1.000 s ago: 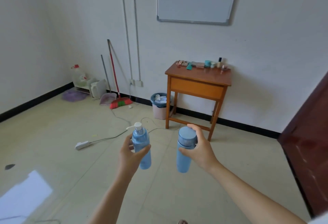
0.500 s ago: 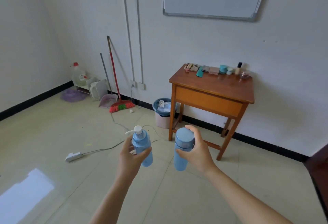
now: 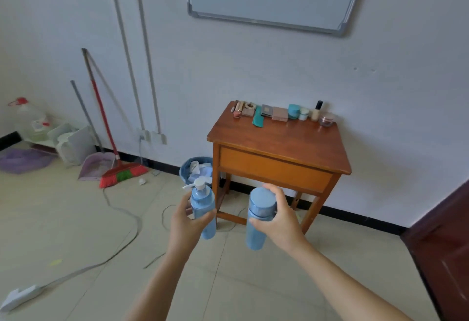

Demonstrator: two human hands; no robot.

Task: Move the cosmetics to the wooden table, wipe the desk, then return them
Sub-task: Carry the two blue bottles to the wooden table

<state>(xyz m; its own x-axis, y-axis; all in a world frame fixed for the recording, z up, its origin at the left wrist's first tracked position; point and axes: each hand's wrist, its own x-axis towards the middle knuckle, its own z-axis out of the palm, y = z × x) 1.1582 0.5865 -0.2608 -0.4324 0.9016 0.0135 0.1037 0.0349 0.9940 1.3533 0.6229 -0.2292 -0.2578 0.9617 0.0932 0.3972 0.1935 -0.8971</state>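
Observation:
My left hand point(image 3: 184, 226) grips a blue pump bottle point(image 3: 203, 206) with a white nozzle, held upright. My right hand point(image 3: 280, 221) grips a blue capped bottle point(image 3: 258, 215), also upright. Both hang in the air just in front of the wooden table point(image 3: 279, 143), which stands against the white wall. Along the table's back edge lie several cosmetics point(image 3: 281, 112): small tubes, a green comb point(image 3: 258, 119), flat palettes, a teal jar point(image 3: 294, 111), a dark-capped bottle point(image 3: 316, 111) and a pinkish jar point(image 3: 326, 119).
A blue waste bin point(image 3: 195, 168) stands left of the table. A red broom point(image 3: 121, 172), a dustpan point(image 3: 95, 165) and a water jug point(image 3: 30, 121) sit by the left wall. A cable and a power strip point(image 3: 19, 295) run over the floor. A dark door point(image 3: 446, 244) is at right.
The view has closed in on the wooden table, which looks larger and nearer. Both hands keep their hold on the blue bottles, still upright in front of me.

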